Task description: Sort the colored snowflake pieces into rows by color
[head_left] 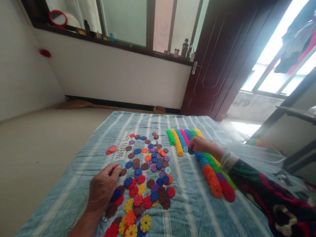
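My left hand (105,184) is closed in a pinch at the left edge of a loose spread of notched plastic discs (145,158). A light blue notched disc (121,163) shows at its fingertips. Across the cloth, my right hand (198,144) has its fingers pressed together on a dark notched disc (191,151), at the near end of a pink row of discs (184,135). Overlapping rows sorted by colour lie around it, among them a yellow row (178,143), a green row (170,136) and an orange row (212,181). My right forearm hides parts of the rows on the right.
A striped blue cloth (93,177) covers the surface, with "With love" lettering (123,144) beside the discs. Clear plastic bins (264,158) stand at the right edge. Beyond are a dark red door (217,56) and a window ledge (138,47) bearing small items.
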`<state>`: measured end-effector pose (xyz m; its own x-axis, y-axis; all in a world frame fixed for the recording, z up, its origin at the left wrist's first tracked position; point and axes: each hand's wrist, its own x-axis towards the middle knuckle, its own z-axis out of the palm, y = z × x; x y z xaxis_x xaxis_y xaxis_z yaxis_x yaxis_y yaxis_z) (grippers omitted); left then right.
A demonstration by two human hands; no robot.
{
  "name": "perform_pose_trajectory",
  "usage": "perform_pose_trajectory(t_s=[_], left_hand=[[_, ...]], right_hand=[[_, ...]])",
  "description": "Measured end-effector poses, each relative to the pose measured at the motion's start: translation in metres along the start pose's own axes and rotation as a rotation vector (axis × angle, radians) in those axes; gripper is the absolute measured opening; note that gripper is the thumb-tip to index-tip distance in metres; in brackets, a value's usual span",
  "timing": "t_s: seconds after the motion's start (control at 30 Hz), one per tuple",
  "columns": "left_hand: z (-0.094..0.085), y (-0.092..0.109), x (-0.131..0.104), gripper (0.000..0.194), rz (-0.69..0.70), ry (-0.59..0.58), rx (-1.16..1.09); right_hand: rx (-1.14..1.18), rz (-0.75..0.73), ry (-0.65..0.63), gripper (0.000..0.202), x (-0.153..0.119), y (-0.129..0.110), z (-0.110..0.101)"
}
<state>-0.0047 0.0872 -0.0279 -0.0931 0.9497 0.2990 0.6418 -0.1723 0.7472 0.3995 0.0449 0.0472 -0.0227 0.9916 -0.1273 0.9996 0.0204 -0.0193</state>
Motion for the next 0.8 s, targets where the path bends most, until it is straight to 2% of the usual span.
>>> perform_pose_trajectory(t_s=[0.2, 0.53, 0.8], left_hand=[[-0.002, 0.004, -0.001, 0.030, -0.001, -0.013, 0.002], [-0.003, 0.006, -0.003, 0.032, -0.012, -0.019, 0.020], [-0.003, 0.006, -0.003, 0.030, 0.010, -0.017, 0.019]], right_hand=[[-0.022, 0.002, -0.021, 0.029, -0.001, -0.004, 0.013], [-0.125, 0.058, 0.010, 0.026, -0.005, -0.011, 0.018], [-0.152, 0.104, 0.030, 0.028, -0.003, -0.007, 0.018]])
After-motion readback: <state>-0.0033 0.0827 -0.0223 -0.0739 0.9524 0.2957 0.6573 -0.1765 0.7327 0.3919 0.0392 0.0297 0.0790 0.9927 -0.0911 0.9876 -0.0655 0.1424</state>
